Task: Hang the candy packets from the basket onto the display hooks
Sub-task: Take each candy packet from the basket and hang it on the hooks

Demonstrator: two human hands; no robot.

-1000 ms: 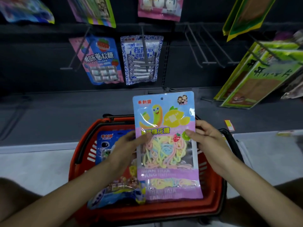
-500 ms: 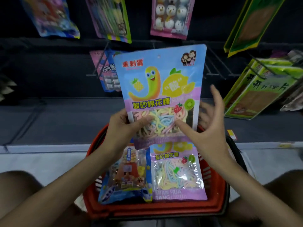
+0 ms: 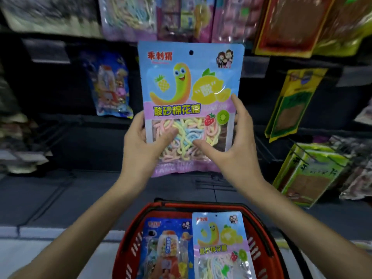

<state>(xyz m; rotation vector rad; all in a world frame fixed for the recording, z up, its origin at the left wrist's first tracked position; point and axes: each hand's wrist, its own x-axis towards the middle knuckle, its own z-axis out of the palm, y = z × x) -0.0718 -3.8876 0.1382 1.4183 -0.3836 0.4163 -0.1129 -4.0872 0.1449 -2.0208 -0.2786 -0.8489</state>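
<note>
I hold a light-blue and pink candy packet [image 3: 189,85] with a cartoon worm and lemon upright in front of the dark display wall. My left hand [image 3: 145,143] grips its lower left edge, thumb across the clear window. My right hand [image 3: 227,146] grips the lower right edge, thumb on the front and fingers up along the side. A hang hole sits at the packet's top middle. Below, the red basket [image 3: 128,246] holds a matching worm packet [image 3: 221,244] and a blue packet [image 3: 167,248].
Blurred pastel packets [image 3: 128,17] hang on the row above. A blue packet [image 3: 110,87] hangs left of the held one. Green-yellow packets [image 3: 296,101] hang at the right, with more [image 3: 310,174] lower down. Bare wire hooks [image 3: 213,182] stick out just under the held packet.
Both hands have lifted the worm packet up from the basket toward the upper hooks. My right hand has closed on its right edge. The view has tilted upward.
</note>
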